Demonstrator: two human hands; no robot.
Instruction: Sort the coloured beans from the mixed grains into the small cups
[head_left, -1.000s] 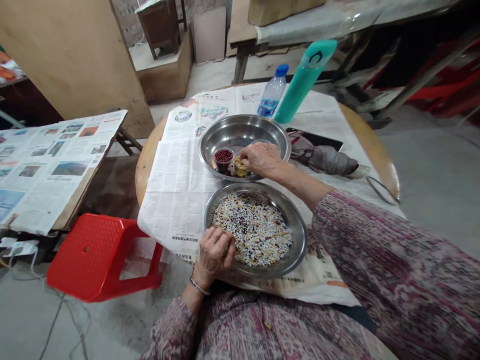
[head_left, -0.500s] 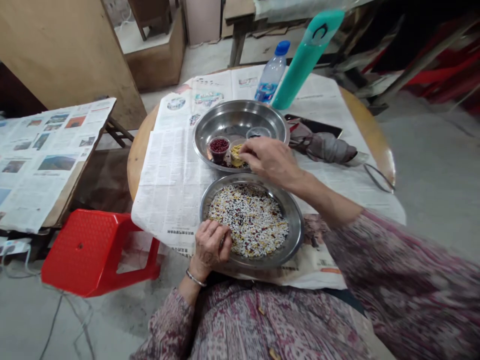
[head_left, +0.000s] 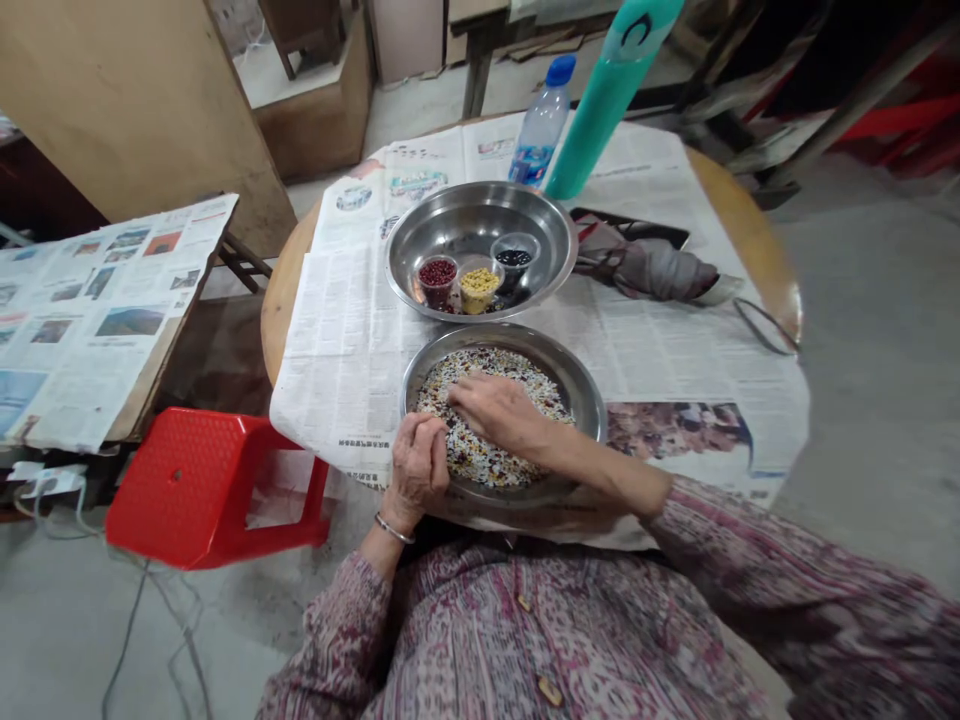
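Observation:
In front of me a steel basin (head_left: 589, 400) holds a spread of white grains (head_left: 480, 462) mixed with yellow, dark red and black beans. My right hand (head_left: 499, 408) is over this mix, fingertips pinched together and low at the grains; what is between them is too small to make out. At the basin's left rim rests my left hand (head_left: 418, 462), its fingers curled in; their inside is hidden. Just beyond, a second steel basin (head_left: 465, 215) contains a cup of red beans (head_left: 437, 277), a cup of yellow beans (head_left: 480, 286) and a cup of black beans (head_left: 514, 256).
Newspaper (head_left: 322, 330) covers the round table. Behind the far basin stand a water bottle (head_left: 541, 125) and a tall teal container (head_left: 607, 105). A folded umbrella (head_left: 652, 268) lies to the right near a dark flat object. A red stool (head_left: 180, 480) is at the left.
My right hand has moved from the yellow beans' cup in the far basin down to the mixed grains in the near basin. My left hand stays at the near basin's left rim.

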